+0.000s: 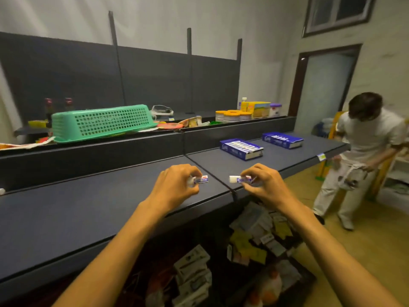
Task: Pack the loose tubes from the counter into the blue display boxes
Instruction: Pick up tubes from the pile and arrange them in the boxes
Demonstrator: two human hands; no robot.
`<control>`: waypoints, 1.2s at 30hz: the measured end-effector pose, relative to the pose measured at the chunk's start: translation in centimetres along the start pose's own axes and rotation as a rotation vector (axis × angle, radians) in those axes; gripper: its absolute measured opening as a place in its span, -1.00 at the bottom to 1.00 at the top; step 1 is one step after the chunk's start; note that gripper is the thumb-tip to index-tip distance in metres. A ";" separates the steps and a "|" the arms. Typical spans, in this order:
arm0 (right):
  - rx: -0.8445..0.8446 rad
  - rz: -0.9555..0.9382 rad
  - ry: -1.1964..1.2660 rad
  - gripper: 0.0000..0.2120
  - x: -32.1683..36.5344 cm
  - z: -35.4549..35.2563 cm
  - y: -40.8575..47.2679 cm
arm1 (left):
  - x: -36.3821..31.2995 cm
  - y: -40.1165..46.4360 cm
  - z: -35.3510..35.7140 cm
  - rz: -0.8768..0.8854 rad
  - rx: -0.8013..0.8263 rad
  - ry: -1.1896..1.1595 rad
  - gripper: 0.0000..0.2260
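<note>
Head view: left hand (174,185) pinches one tube (200,180); right hand (261,185) pinches another tube (240,179) above the counter (88,209).

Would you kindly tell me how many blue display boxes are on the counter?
2: the nearer box sits beyond the right hand; the farther box lies farther right, toward the counter's end.

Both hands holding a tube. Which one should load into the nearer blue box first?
Right, probably. The right hand pinches its tube on the side toward the nearer blue box; the left hand and its tube are farther away.
</note>
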State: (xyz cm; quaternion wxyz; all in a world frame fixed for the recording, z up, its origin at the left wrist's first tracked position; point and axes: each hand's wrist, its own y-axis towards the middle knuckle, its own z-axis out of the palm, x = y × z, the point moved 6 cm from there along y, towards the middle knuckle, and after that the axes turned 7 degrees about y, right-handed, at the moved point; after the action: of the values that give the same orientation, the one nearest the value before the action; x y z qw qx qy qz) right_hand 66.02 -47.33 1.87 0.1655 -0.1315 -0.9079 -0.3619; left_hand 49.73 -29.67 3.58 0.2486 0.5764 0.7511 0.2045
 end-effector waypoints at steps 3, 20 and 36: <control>-0.022 0.063 -0.032 -0.79 -4.5 -2.0 -0.8 | -2.8 3.2 3.3 0.031 0.027 -0.018 -0.80; -0.038 0.195 -0.121 -0.80 -28.1 -12.2 6.0 | -14.0 24.6 19.2 0.122 0.050 -0.110 -0.79; -0.013 0.078 -0.065 -0.80 -49.1 -19.1 11.7 | -22.7 38.9 31.7 0.012 0.084 0.015 -0.75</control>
State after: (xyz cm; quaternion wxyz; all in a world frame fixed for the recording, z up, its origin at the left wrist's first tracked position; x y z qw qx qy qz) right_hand 118.85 -58.32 2.70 0.1490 -0.1795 -0.9046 -0.3568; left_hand 103.62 -41.17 4.67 0.2172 0.5893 0.7574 0.1786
